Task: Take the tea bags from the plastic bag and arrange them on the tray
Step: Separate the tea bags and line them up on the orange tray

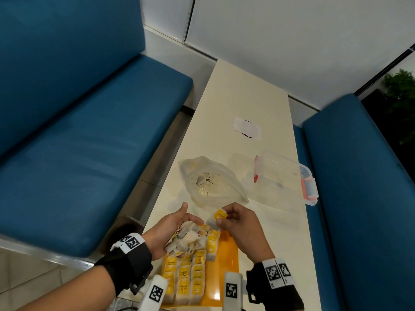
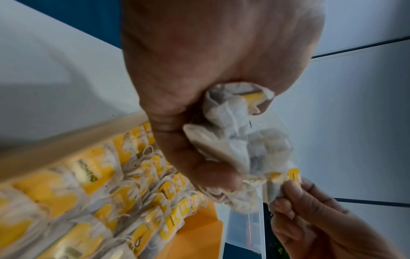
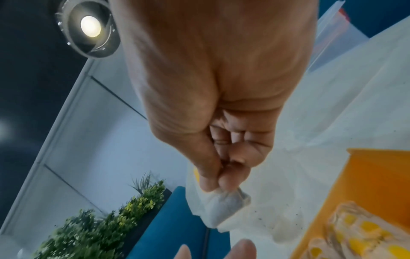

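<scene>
Task well advanced: rows of tea bags [image 1: 186, 279] fill most of the orange tray [image 1: 226, 261] at the table's near edge. Left hand [image 1: 170, 230] cups a loose bunch [image 1: 190, 240]; right hand [image 1: 238, 223] pinches a single bag [image 1: 216, 218]. Plastic bag [image 1: 211, 180], mid-table, looks almost emptied.

Yellow paper tags are showing on the rows of pale off-white tea bags [image 1: 187, 281] lying on the flat orange plastic tray [image 1: 226, 265]. The crumpled translucent plastic bag [image 1: 211, 180] is looking milky, with dark specks inside. The clear plastic storage box [image 1: 285, 176] is carrying red-orange clips. Both black wrist straps are bearing black-and-white square marker patterns. The cushioned benches are showing deep blue.
</scene>
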Demonstrator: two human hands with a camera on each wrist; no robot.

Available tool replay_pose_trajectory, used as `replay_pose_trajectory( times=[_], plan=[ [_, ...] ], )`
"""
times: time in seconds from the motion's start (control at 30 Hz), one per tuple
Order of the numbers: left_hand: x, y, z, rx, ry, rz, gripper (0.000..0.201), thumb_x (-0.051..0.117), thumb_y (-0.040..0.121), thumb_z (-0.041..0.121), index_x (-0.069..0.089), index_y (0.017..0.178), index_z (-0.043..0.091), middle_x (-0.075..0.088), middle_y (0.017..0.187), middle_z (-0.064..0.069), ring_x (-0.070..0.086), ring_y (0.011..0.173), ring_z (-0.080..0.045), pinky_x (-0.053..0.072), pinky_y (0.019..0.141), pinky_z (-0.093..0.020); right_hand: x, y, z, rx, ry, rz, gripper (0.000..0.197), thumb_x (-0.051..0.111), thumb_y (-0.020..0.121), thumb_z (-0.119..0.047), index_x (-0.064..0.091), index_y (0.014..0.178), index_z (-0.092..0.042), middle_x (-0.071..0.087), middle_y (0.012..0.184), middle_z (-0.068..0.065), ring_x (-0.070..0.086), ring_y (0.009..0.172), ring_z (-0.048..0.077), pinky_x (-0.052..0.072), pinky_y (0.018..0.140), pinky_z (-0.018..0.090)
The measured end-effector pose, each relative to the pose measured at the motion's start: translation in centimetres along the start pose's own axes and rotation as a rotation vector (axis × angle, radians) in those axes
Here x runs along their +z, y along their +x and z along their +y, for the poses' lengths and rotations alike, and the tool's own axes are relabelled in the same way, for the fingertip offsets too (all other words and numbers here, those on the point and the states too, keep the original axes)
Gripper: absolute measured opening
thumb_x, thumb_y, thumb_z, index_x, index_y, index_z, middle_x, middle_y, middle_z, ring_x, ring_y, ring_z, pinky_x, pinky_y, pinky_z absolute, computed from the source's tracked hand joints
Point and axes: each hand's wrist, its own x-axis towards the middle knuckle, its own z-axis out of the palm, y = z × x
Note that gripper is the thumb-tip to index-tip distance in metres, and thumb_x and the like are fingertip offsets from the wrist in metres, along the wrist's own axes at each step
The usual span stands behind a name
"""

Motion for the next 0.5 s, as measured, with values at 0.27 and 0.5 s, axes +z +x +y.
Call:
replay_pose_trajectory(
  times=[0.27,0.5],
  plan=[
    [-0.3,0.0,-0.1,-0.014,0.018,0.043,0.076,0.028,0.102,0.065,0.069,0.121,0.005,0.072,0.119,-0.023,0.070,0.109,-0.036,0.056,0.092,-0.044,0.3,-0.8,3.8,0.167,-0.299,-0.107,0.019,0.063,0.080,-0.002,0.058,0.080,-0.020,0.073,0.072,0.010,0.069,0.069,0.026,0.055,0.062,0.041],
    [-0.4,0.4,-0.2,-0.027,0.046,0.062,0.076,0.026,0.103,0.065,0.070,0.121,0.006,0.074,0.107,-0.018,0.073,0.088,-0.027,0.055,0.056,-0.026,2.1,-0.9,6.1,0.288,-0.529,-0.301,0.024,0.057,0.078,0.002,0.064,0.090,-0.018,0.069,0.078,0.004,0.059,0.046,0.002,0.048,0.047,0.021]
  ],
)
